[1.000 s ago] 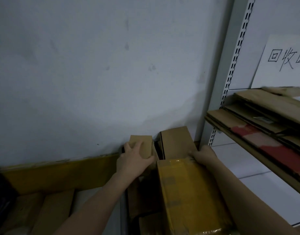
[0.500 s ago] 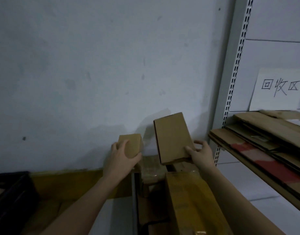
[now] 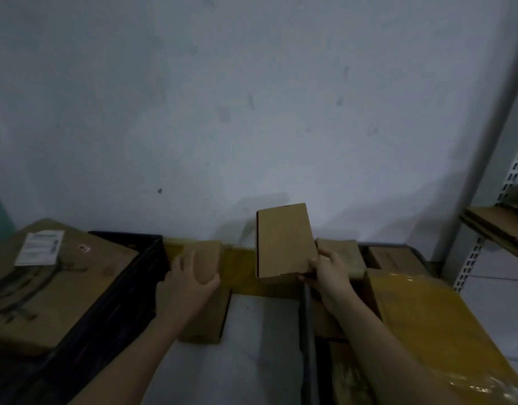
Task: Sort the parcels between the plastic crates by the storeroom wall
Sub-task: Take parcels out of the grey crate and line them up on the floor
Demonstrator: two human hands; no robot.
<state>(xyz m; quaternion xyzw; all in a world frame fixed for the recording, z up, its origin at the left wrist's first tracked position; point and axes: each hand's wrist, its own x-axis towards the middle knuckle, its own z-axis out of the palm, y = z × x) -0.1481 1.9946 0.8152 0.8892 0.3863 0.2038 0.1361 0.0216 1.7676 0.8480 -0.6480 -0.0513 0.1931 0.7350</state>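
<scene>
Cardboard parcels are filling both ends of the scene, so the sorting is looking midway by my judgement: a large labelled box (image 3: pixel 56 276) is already sitting in the black crate (image 3: pixel 129 293) well to the left of the left hand's fingers, while several parcels, among them a yellow-taped one (image 3: pixel 433 325), are lying in the crate to the right of the right hand, seemingly waiting their turn.

Two parcels are in transit. The left hand (image 3: pixel 187 287) is wrapping its fingers (image 3: pixel 178 266) over the near face of a small box (image 3: pixel 206 261), the thumb pressing its lower right corner, so the box is sitting just beyond and under the fingertips. The right hand (image 3: pixel 329 273) is pinching the lower right corner of a taller flat box (image 3: pixel 284 241), which is standing up and to the left of those fingers, tilted slightly. Beneath the left hand another brown parcel (image 3: pixel 205 320) is resting on the pale floor between the crates.
</scene>
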